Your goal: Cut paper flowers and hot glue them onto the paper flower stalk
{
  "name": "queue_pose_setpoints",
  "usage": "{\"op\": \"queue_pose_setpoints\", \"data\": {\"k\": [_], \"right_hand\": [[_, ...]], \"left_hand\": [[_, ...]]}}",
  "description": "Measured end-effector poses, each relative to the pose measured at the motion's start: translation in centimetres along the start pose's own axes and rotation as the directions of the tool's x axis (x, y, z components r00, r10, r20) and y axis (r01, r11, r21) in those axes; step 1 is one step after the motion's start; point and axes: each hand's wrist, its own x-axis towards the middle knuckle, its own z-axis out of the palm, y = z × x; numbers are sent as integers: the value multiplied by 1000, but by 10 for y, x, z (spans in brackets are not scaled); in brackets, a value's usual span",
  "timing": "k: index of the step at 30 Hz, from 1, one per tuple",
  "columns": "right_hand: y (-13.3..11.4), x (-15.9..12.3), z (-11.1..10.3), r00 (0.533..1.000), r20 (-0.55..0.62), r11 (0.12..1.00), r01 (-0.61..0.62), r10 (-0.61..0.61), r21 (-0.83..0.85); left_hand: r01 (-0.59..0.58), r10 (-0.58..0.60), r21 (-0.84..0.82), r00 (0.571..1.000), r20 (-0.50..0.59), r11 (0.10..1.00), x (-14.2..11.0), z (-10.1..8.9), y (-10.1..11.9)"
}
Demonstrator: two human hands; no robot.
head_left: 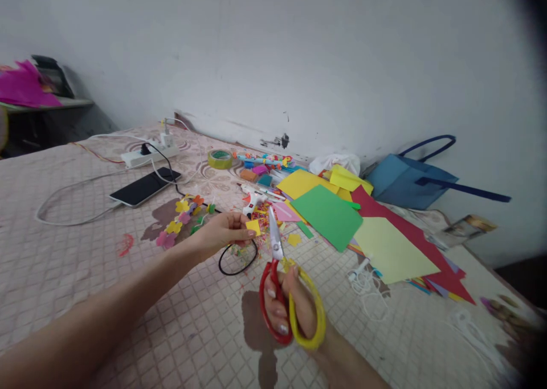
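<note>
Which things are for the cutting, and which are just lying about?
For the cutting, it seems:
- small yellow square in the left hand
- red-and-yellow scissors in the right hand
- probably the green sheet and yellow flower

Just lying about, I think:
- phone or tablet
- power strip
- blue bag

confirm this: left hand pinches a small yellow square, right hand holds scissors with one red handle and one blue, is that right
The blue is wrong: in the head view the scissors have one red handle and one yellow handle. The right hand does hold them, and the left hand pinches a small yellow square.
</note>
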Motion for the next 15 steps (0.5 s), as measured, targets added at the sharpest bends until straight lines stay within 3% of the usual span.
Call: {"op": "queue_pose_setpoints", "data": {"k": [2,3,4,6,7,8,12,15], "right_hand": [[-17,1,-18,977,-155,972,113,-146,-206],[-27,0,-30,929,-278,916,127,-245,-380],[-38,-1,-44,862,-374,803,62,-342,-592],[-59,-5,-74,677,-412,399,-188,-610,-898],[-67,-8,-89,602,-394,197,-367,-695,-909],[-73,-11,-102,567,-353,40,-490,-744,-871],[-82,-22,-134,545,-316,-39,-542,-776,-840],[-86,-18,-129,510,-249,-64,-520,-823,-852]], "left_hand": [[-7,7,8,1000,-11,1000,1,-2,-1],[-13,13,0,1000,-17,1000,1,-3,0],[-20,20,-15,999,-26,1000,1,-4,0],[-37,34,-51,998,-52,998,2,-8,4],[-44,40,-63,997,-66,997,2,-10,6],[-53,47,-70,996,-82,996,2,-11,9],[-81,68,-84,988,-139,993,0,-16,18],[-70,58,-94,990,-129,993,-3,-17,17]]}}
